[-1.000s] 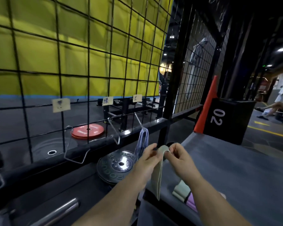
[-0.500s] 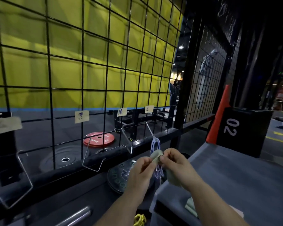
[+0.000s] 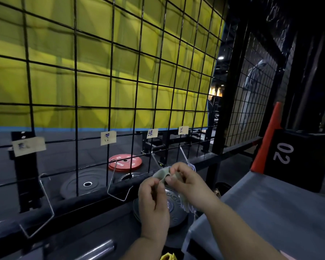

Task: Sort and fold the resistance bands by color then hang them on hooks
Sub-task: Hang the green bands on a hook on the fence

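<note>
One pale green band [image 3: 161, 175]: being held up close to the wire grid, top loop bunching between both hands, the rest dangling below the right hand.
left hand [image 3: 154, 200]: pinching the band's near edge between thumb and forefinger, other fingers curling in.
right hand [image 3: 189, 182]: fingers curling round the top of the loop and pinching it too, sitting just beside the left hand.
nearest hook [image 3: 155, 160]: slanting down off the grid toward the band's top. Honestly can't tell if the loop is sitting on it.
bluish bands [image 3: 193, 167]: hanging off the next hook to the right, peeking out behind the right hand.
wire grid [image 3: 111, 77]: standing upright behind it all, carrying a row of paper tags [image 3: 108, 137] above the hooks.
black plate [image 3: 178, 216]: lying flat right under the hands.
red plate [image 3: 125, 163]: lying on the floor beyond the grid.
grey platform [image 3: 270, 212]: sitting at the right, under the right forearm.
black box [image 3: 304, 160]: showing "02", sitting past the platform with an orange cone [image 3: 269, 139] beside it.
yellow band [image 3: 168, 257]: poking in at the bottom edge.
</note>
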